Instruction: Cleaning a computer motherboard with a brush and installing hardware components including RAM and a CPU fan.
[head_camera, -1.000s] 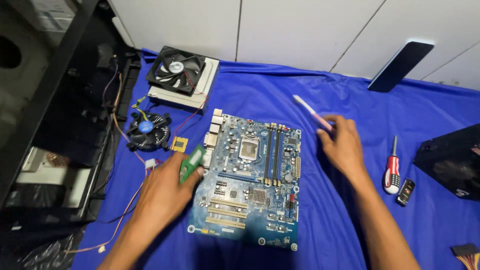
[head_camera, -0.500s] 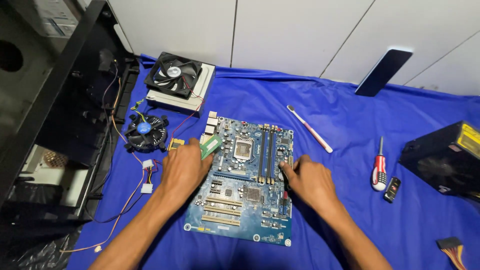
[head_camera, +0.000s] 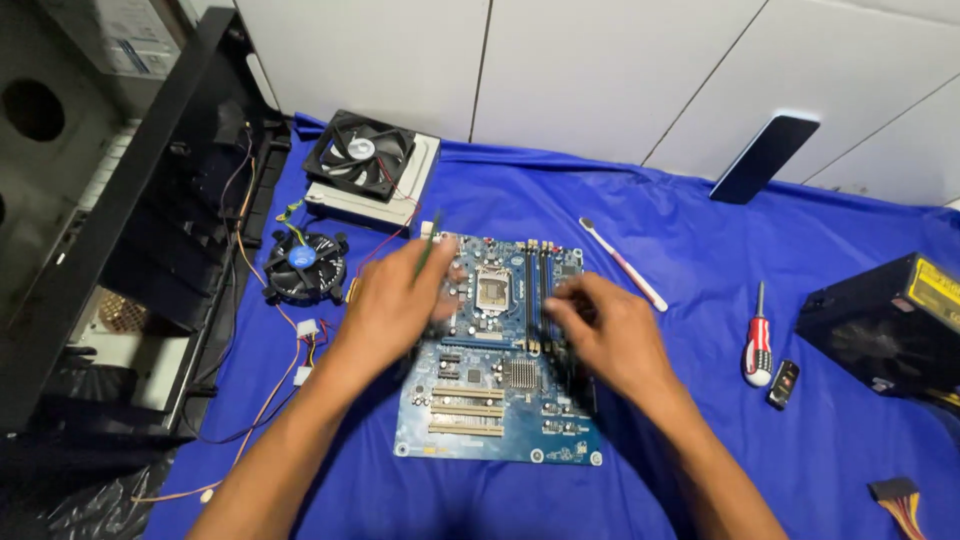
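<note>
A blue motherboard (head_camera: 500, 410) lies flat on the blue cloth (head_camera: 690, 470) in the middle of the view. My left hand (head_camera: 392, 303) hovers over its upper left part and grips a thin green memory stick (head_camera: 428, 250), seen edge-on and pointing away from me. My right hand (head_camera: 600, 335) rests on the board's right side, with its blurred fingertips at the long memory slots (head_camera: 532, 285). It holds nothing. The silver processor socket (head_camera: 494, 288) shows between the two hands.
A white and pink brush (head_camera: 625, 266) lies right of the board, then a red and white screwdriver (head_camera: 758, 338) and a black power supply (head_camera: 880, 330). At the back left a case fan (head_camera: 360, 155) sits on a drive; a round cooler (head_camera: 303, 263) and the open computer case (head_camera: 100, 220) are left.
My right hand let go of the brush and came left onto the board's memory slots. My left hand carried the green stick up the board towards the slots.
</note>
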